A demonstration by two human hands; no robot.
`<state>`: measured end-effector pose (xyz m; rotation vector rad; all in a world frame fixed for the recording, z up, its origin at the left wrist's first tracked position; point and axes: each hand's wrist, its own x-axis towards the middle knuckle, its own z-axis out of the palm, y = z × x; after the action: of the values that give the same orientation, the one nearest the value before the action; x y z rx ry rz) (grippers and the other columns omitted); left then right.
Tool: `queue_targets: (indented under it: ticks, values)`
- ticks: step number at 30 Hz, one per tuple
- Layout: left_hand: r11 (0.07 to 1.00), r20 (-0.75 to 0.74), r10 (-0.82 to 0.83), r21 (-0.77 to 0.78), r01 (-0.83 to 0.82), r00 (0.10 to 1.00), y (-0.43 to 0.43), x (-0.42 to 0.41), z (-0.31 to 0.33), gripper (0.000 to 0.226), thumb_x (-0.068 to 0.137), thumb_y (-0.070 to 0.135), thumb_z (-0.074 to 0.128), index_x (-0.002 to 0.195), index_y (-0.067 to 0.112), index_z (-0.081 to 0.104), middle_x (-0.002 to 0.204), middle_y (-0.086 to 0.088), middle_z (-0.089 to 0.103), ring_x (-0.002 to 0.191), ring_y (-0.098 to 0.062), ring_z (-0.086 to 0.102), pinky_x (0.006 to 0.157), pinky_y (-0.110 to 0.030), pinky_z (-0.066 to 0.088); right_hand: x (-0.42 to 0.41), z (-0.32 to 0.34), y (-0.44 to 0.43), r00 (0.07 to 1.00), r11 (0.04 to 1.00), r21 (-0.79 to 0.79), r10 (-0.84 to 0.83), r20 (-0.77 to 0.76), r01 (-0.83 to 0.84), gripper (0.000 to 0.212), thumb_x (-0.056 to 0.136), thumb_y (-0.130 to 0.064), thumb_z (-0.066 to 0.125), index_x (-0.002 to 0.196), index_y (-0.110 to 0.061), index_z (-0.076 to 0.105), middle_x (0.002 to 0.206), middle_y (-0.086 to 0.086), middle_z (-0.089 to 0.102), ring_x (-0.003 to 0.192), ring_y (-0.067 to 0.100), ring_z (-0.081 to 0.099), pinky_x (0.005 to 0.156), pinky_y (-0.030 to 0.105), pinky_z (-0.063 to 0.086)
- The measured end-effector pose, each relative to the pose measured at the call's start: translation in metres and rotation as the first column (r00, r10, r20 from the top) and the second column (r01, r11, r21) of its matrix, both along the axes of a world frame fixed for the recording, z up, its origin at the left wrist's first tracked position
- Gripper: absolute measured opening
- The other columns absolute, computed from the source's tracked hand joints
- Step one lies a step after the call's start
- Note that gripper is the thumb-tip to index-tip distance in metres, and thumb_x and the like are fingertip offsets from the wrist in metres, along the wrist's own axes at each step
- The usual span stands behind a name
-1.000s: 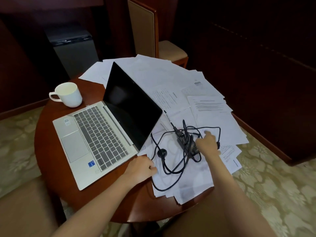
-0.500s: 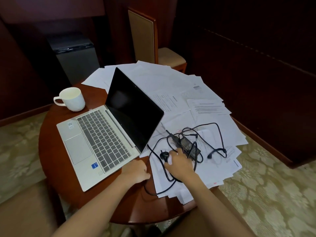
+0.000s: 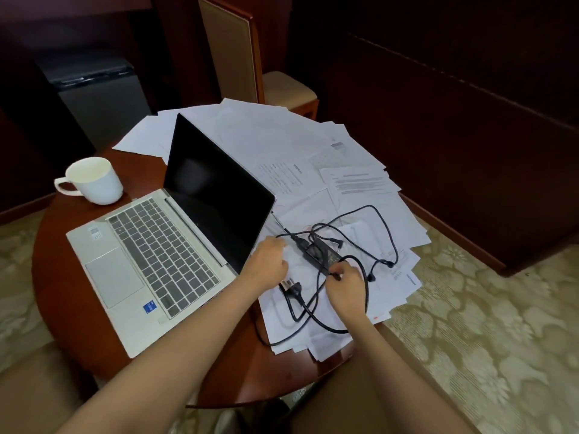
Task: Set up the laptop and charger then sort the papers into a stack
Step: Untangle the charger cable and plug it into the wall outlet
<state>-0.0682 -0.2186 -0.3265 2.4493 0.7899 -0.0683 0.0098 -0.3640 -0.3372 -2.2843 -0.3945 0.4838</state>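
Pinching the black cable (image 3: pixel 372 206) just at the near end of the charger brick (image 3: pixel 319 253), the right hand (image 3: pixel 344 281) is curling its fingers tight round it. The left hand (image 3: pixel 269 264) is resting on the papers (image 3: pixel 282 145) with fingers loosely bent, just beside the laptop's right edge and near the brick's far cable end; cannot tell whether it is gripping anything. The brick is lying on the papers between the two hands, cable looping loosely around it, wall plug (image 3: pixel 289 288) lying near the left wrist. The laptop (image 3: pixel 163 245) is sitting open on the left half of the round wooden table (image 3: pixel 62 277), screen dark. Papers are spreading unsorted over the right and far side. A white mug (image 3: pixel 94 180) is standing beyond the laptop's left corner. A chair (image 3: pixel 232 51) is standing behind the table.
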Motion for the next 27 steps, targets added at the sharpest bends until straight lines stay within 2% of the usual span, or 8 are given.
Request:
queue_targets:
  ticks: [3, 6, 9, 12, 16, 19, 22, 27]
  values:
    - [0.997, -0.133, 0.053, -0.05, -0.06, 0.99, 0.013, 0.014, -0.016, 0.054, 0.091, 0.015, 0.047, 0.142, 0.007, 0.033, 0.137, -0.018, 0.038, 0.132, -0.033, 0.035, 0.108, -0.034, 0.031, -0.005, -0.002, -0.001, 0.996, 0.996, -0.01, 0.094, 0.003, -0.094, 0.017, 0.087, -0.008, 0.05, 0.1, -0.008, 0.062, 0.094, 0.003, 0.056, 0.071, 0.016, 0.05, 0.064, 0.024, 0.038]
    - [0.994, -0.237, 0.054, -0.082, -0.075, 0.97, 0.019, 0.02, -0.028, 0.056, 0.093, 0.018, 0.047, 0.144, 0.006, 0.026, 0.141, -0.021, 0.033, 0.133, -0.035, 0.033, 0.109, -0.035, 0.031, -0.008, 0.0, 0.002, 0.932, 0.932, -0.037, 0.36, -0.045, -0.362, 0.022, 0.088, -0.01, 0.049, 0.105, -0.015, 0.062, 0.08, -0.004, 0.055, 0.056, 0.005, 0.043, 0.056, 0.022, 0.036]
    - [0.969, -0.114, 0.185, -0.143, -0.201, 0.976, 0.02, 0.023, -0.033, 0.038, 0.095, 0.01, 0.041, 0.133, 0.006, 0.041, 0.132, -0.02, 0.048, 0.12, -0.033, 0.047, 0.097, -0.034, 0.04, -0.008, 0.0, 0.005, 0.878, 0.873, -0.101, 0.473, -0.068, -0.478, 0.045, 0.09, -0.012, 0.045, 0.133, -0.021, 0.049, 0.095, 0.005, 0.06, 0.068, 0.012, 0.049, 0.069, 0.027, 0.042]
    - [0.916, 0.057, 0.33, -0.262, -0.304, 0.942, 0.011, 0.026, -0.029, 0.031, 0.096, 0.003, 0.034, 0.123, 0.005, 0.05, 0.116, -0.022, 0.058, 0.103, -0.034, 0.056, 0.084, -0.035, 0.045, -0.004, 0.0, 0.007, 0.86, 0.842, -0.179, 0.496, -0.119, -0.51, 0.058, 0.09, -0.014, 0.043, 0.146, -0.025, 0.031, 0.089, 0.005, 0.054, 0.09, 0.021, 0.054, 0.08, 0.034, 0.046]
    - [0.736, 0.086, 0.508, -0.562, -0.379, 0.857, -0.003, 0.024, -0.018, 0.046, 0.088, -0.009, 0.04, 0.131, 0.006, 0.04, 0.084, -0.013, 0.06, 0.063, -0.02, 0.053, 0.054, -0.022, 0.048, 0.005, -0.001, 0.014, 0.836, 0.819, -0.165, 0.536, -0.118, -0.549, 0.053, 0.088, -0.008, 0.042, 0.138, -0.023, 0.046, 0.072, -0.004, 0.051, 0.075, 0.018, 0.052, 0.076, 0.034, 0.048]
    - [0.533, -0.036, 0.58, -0.738, -0.413, 0.814, -0.009, 0.013, -0.004, 0.056, 0.086, -0.014, 0.044, 0.139, 0.003, 0.033, 0.061, -0.012, 0.051, 0.037, -0.012, 0.049, 0.041, -0.019, 0.042, 0.009, -0.001, 0.025, 0.857, 0.844, -0.146, 0.509, -0.085, -0.516, 0.054, 0.09, -0.009, 0.043, 0.142, -0.021, 0.039, 0.114, 0.007, 0.063, 0.11, 0.024, 0.056, 0.09, 0.034, 0.047]
    - [0.369, -0.116, 0.596, -0.839, -0.399, 0.795, -0.012, -0.006, 0.012, 0.059, 0.087, -0.016, 0.043, 0.142, -0.001, 0.029, 0.062, -0.013, 0.05, 0.034, -0.01, 0.049, 0.044, -0.02, 0.047, 0.008, -0.002, 0.035, 0.87, 0.864, -0.121, 0.472, -0.139, -0.488, 0.058, 0.093, -0.015, 0.042, 0.148, -0.024, 0.027, 0.112, 0.008, 0.061, 0.099, 0.023, 0.056, 0.082, 0.032, 0.045]
    - [0.369, -0.174, 0.481, -0.849, -0.378, 0.859, -0.007, -0.035, 0.029, 0.049, 0.09, -0.014, 0.039, 0.136, 0.002, 0.038, 0.072, -0.011, 0.052, 0.058, -0.017, 0.05, 0.057, -0.025, 0.053, 0.002, -0.01, 0.048, 0.831, 0.779, -0.322, 0.554, -0.046, -0.538, 0.064, 0.094, -0.025, 0.043, 0.151, -0.028, 0.013, 0.134, 0.014, 0.049, 0.122, 0.03, 0.047, 0.092, 0.035, 0.043]
